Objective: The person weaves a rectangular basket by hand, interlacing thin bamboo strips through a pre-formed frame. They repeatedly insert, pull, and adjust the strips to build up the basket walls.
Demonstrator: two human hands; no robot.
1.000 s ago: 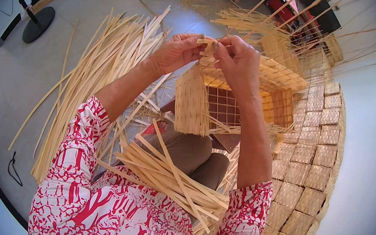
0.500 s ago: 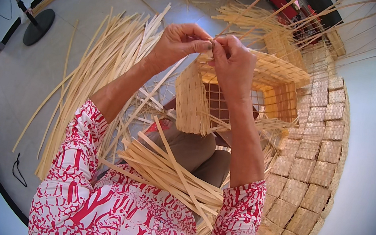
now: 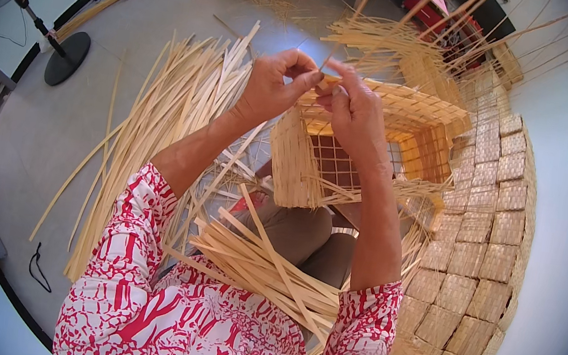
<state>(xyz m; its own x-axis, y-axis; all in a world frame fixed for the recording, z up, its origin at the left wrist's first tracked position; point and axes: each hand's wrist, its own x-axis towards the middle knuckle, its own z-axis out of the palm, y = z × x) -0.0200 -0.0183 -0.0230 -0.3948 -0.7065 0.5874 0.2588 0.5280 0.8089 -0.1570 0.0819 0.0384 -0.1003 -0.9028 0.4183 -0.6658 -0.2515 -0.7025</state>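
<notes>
An open-weave bamboo basket lies tilted on a dark low support in front of my knees, its grid bottom showing. My left hand pinches a thin strip at the basket's upper left corner, thumb and forefinger together. My right hand is just to the right at the same corner, fingers curled and pinched around the strip's short folded end, which is partly hidden by them. Loose pale strips lie across my lap below the basket.
Long strips lie on the floor at left, near a round black stand base. Stacked woven pieces line the white wall at right. More strips, standing canes and a red object are at the back, with wooden legs beyond.
My hands have shifted slightly down and apart at the basket corner, still pinching at the strip. My right forefinger is now more raised, and the whole view has shifted a little.
</notes>
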